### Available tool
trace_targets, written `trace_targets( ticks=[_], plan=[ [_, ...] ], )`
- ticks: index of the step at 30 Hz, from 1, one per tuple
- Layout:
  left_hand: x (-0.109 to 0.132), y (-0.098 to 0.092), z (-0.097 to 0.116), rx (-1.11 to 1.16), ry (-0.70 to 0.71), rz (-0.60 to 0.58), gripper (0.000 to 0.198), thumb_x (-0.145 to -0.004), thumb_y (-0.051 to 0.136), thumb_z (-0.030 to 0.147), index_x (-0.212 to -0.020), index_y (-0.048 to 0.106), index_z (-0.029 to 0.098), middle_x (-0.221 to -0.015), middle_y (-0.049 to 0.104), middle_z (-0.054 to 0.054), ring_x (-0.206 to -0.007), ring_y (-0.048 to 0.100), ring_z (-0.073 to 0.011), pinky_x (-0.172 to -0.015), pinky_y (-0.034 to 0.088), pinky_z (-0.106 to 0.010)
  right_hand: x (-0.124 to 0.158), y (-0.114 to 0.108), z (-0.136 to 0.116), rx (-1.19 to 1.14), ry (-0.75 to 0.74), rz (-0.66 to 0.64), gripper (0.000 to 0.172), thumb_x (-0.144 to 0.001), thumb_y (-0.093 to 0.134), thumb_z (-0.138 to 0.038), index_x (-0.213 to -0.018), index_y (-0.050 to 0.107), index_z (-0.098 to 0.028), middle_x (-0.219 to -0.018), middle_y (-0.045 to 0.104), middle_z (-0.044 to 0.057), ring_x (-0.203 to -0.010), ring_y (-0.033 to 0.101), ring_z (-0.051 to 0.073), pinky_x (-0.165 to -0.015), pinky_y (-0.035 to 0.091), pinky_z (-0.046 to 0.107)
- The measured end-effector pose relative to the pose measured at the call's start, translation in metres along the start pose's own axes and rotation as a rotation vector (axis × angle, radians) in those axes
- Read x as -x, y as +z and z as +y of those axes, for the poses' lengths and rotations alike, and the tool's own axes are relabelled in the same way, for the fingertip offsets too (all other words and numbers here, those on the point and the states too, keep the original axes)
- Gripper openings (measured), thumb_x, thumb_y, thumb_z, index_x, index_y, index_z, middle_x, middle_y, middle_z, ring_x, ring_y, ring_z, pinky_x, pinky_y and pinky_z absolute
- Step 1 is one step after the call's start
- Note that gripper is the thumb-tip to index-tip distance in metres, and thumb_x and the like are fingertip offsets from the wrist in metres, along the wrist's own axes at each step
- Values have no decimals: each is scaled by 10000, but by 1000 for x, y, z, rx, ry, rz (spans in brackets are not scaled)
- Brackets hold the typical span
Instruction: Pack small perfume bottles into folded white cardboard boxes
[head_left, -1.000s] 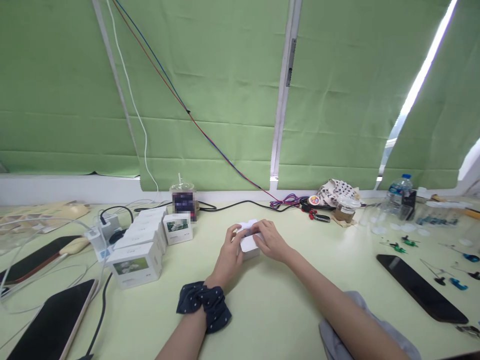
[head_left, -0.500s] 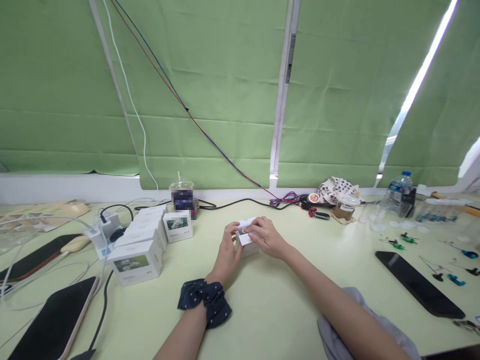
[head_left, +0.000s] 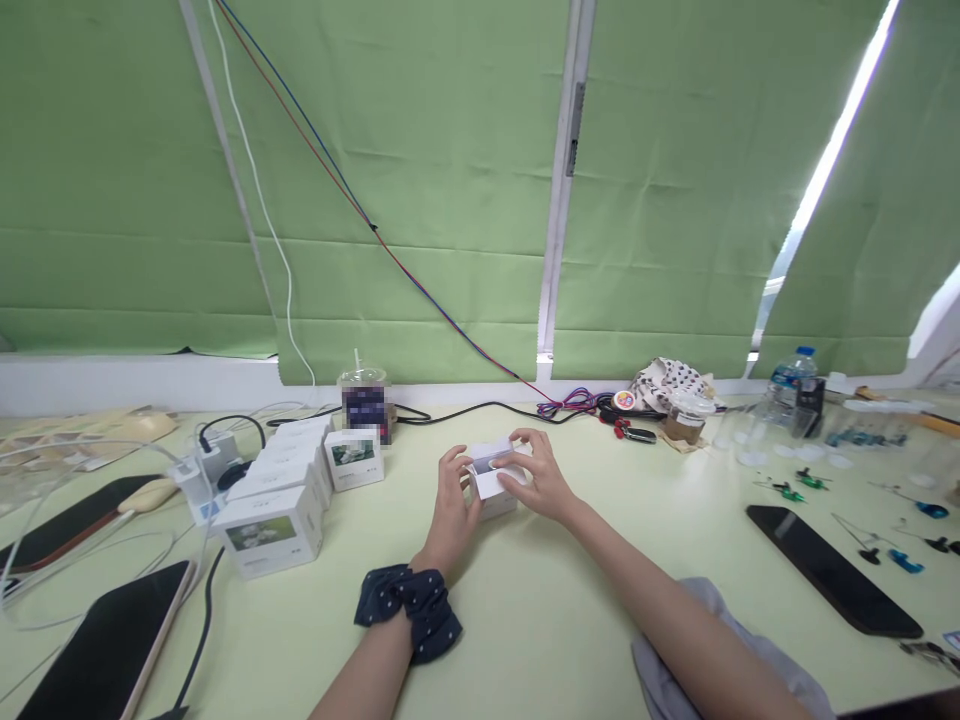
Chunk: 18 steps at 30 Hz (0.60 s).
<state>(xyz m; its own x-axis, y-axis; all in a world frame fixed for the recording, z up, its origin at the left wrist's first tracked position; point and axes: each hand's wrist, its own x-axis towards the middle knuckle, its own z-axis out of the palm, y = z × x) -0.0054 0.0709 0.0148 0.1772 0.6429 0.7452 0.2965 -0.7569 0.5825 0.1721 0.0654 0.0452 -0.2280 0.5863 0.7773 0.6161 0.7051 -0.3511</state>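
I see the white box [head_left: 498, 508] at the lower centre of the frame. The left hand [head_left: 452, 500] grips its left side, fingers curled; the right hand [head_left: 553, 487] has its fingers parted at the flap [head_left: 489, 487], pinch unclear. I'd brace the box and work the flap gently, avoiding creases.

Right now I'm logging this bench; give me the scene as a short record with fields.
Left hand: on the left side of a white box
Right hand: at the box's raised flap
Inside the box: too small to make out
Left area: row of white boxes, pale-edged phone
Right area: black phone, water bottle
Back: purple cable coil
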Motion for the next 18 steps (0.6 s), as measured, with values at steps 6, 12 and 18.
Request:
trace_targets(
  ticks=[6,12,18],
  plan=[
    [-1,-2,3,80,-55,-1,360,-788,495,101,-1102,375,232,-1289,381,-107,-1154,495,-218,-865,511,-404,4,2,-3,-66,77,17,181,-754,651,-277,-927,697,-247,-1219,419,87,-1143,404,271,-905,398,431],
    [0,-1,4,88,-65,6,325,-802,507,133,-1092,403,236,-1239,412,-95,-1130,503,-217,-842,526,-389,5,3,-3,-200,105,27,176,-766,626,-262,-933,669,-227,-1194,475,96,-1127,458,249,-937,404,415],
    [0,-2,5,37,-44,-10,391,-784,472,89,-1140,416,241,-1142,444,-72,-1074,515,-198,-821,534,-361,5,2,-5,-149,13,74,145,-762,610,-233,-902,647,-215,-1046,565,85,-1017,499,231,-899,421,408]
  ],
)
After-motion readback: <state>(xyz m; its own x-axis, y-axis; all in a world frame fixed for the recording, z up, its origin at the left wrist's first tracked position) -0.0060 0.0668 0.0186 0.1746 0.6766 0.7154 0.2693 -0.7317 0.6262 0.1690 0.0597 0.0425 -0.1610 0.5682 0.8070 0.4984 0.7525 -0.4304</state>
